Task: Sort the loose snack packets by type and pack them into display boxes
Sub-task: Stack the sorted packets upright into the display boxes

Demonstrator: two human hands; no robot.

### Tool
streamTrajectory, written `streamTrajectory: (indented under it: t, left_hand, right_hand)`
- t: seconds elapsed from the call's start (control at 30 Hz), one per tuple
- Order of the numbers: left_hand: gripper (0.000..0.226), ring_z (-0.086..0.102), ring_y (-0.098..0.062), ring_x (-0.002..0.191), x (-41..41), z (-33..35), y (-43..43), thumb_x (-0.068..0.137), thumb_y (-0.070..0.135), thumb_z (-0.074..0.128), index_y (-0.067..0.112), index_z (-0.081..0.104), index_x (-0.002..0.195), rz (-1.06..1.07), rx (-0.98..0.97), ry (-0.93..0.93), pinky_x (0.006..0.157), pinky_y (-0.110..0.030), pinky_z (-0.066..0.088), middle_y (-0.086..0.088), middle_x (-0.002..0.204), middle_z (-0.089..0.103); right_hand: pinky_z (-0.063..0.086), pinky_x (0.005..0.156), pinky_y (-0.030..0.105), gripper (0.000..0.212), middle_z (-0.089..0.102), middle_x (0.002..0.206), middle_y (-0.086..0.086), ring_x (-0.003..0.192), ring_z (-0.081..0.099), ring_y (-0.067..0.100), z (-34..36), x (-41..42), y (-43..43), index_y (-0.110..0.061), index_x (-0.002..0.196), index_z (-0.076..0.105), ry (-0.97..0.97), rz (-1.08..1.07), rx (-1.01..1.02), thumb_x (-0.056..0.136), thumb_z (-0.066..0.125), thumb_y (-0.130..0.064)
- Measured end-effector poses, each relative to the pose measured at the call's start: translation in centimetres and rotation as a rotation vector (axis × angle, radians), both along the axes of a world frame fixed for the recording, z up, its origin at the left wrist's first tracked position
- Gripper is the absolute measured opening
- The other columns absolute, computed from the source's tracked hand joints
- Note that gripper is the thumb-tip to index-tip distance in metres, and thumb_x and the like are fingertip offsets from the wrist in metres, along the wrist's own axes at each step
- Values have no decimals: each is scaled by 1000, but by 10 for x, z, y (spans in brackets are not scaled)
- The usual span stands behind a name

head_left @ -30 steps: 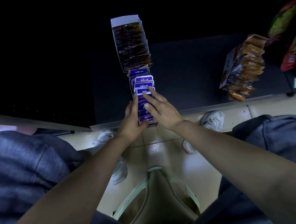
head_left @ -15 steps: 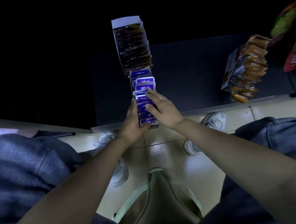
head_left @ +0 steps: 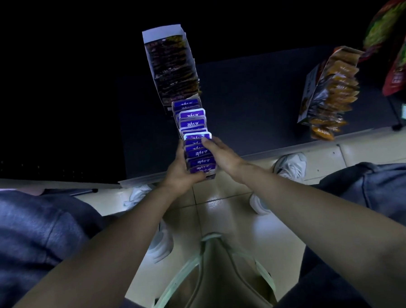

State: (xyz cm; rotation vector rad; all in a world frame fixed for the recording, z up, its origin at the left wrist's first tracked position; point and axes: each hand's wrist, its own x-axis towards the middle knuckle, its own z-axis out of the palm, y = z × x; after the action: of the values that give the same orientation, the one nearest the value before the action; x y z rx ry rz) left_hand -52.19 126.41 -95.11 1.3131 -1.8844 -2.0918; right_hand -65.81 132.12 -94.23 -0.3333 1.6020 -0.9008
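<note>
Three display boxes were already loaded when I looked at the feed, so I'd call this pretty far along. The brown-packet box sat toward the far edge of the bench, full as far as I could tell. The orange-packet box stood well apart near the right end, leaning, with its packets spilling a bit over the near edge. The purple-packet box was the one being worked: it ran from just in front of the brown one down to the near edge, its near end poking past it. The left hand had its fingers wrapped around the near left side of that box, clamped on it. The right hand lay flat-ish with straight fingers touching the tops of the purple packets, gripping nothing. The row looked uneven, some packets standing higher than others, so my guess is the remaining job was mostly squaring them up. I couldn't spot any loose packets, but half the bench was too dark to judge. Some big snack bags hung at the far right corner, and I couldn't tell if they belonged to the job.
</note>
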Motion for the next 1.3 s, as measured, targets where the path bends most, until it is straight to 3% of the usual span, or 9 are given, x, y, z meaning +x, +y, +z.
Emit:
streamTrajectory:
  t: [0.4,0.57,0.67,0.8,0.9,0.97,1.07,1.2,1.3]
  left_hand:
    - [103,58,-17,116,-96,3,18,72,-7,73,25,14,150,-112,-37,84,97,-42,51,-5,130,55]
    - [106,50,2,111,-128,-7,-2,76,-5,72,28,5,151,-207,-86,68,94,-22,48,5,133,47]
    - [112,44,-8,127,-134,-18,-10,78,-6,69,26,-9,151,-240,-96,31,105,-32,42,-1,145,40]
    - [118,35,-12,137,-130,-30,-14,82,0,68,30,-26,146,-295,-138,20,109,-35,40,-1,155,25]
    - [128,27,-10,142,-128,-29,-14,78,25,75,36,-36,140,-314,-183,23,112,-39,36,4,160,11]
    - [127,18,-7,144,-126,-27,-14,77,33,76,37,-34,141,-301,-207,11,115,-35,29,6,160,2]
    - [115,10,-3,141,-123,-19,-15,82,30,73,36,-20,149,-316,-277,-26,108,-24,19,2,159,-2]
    - [95,28,-7,136,-116,-16,-20,85,26,71,30,5,153,-334,-437,-53,110,-27,30,-1,154,18]
    - [88,33,-13,136,-113,-18,-18,91,26,63,27,2,154,-392,-444,-84,112,-35,35,-3,155,18]
  right_hand:
    - [52,76,26,38,64,114,0,96,64,12,4,-85,34,-24,134,44,42,-211,-47,98,49,-34]
    - [46,68,18,39,60,112,-7,98,60,7,-4,-111,24,-24,139,39,35,-209,-85,101,43,-32]
    - [47,72,21,46,53,135,3,110,56,14,-19,-112,18,-27,147,32,23,-213,-90,102,41,-31]
    - [48,79,20,54,39,147,-4,123,47,13,-31,-114,19,-41,151,16,26,-185,-181,103,39,-32]
    - [41,105,30,54,21,157,-3,142,26,15,-33,-121,21,-36,152,17,123,-82,-244,103,39,-30]
    - [28,116,36,50,21,157,1,145,20,14,-33,-127,24,-32,150,29,248,-82,-255,102,44,-30]
    - [46,104,39,40,43,139,4,121,49,7,-29,-136,29,-24,137,48,388,-167,-255,97,53,-22]
    - [52,91,38,27,52,118,6,102,58,16,-30,-141,40,-13,118,58,581,2,-244,92,63,-20]
    - [49,95,38,34,52,117,9,107,55,18,-33,-132,41,-12,130,55,665,147,-291,97,54,-21]
